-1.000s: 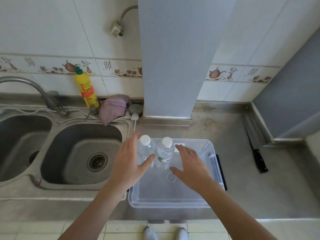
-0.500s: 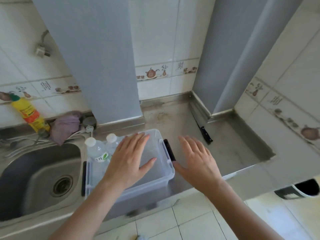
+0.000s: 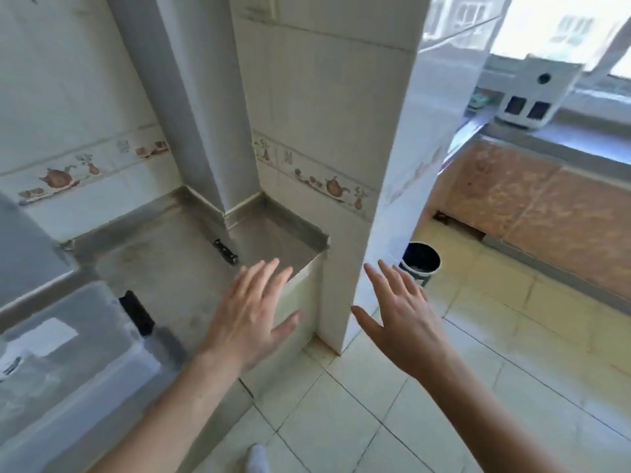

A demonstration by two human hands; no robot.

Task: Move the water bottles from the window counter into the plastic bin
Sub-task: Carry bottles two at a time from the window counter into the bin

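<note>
Dull scuffed metal counter (image 3: 177, 254), translucent frosted plastic bin (image 3: 68, 343), glossy glazed wall tiles (image 3: 68, 97), smooth floor tiles (image 3: 341, 421).

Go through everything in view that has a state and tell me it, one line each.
left hand: open, fingers spread, holding nothing
right hand: open, fingers spread, holding nothing
plastic bin: on the counter, lid off; contents too blurred to tell
knife: lying flat on the counter
bucket: upright on the floor
</note>
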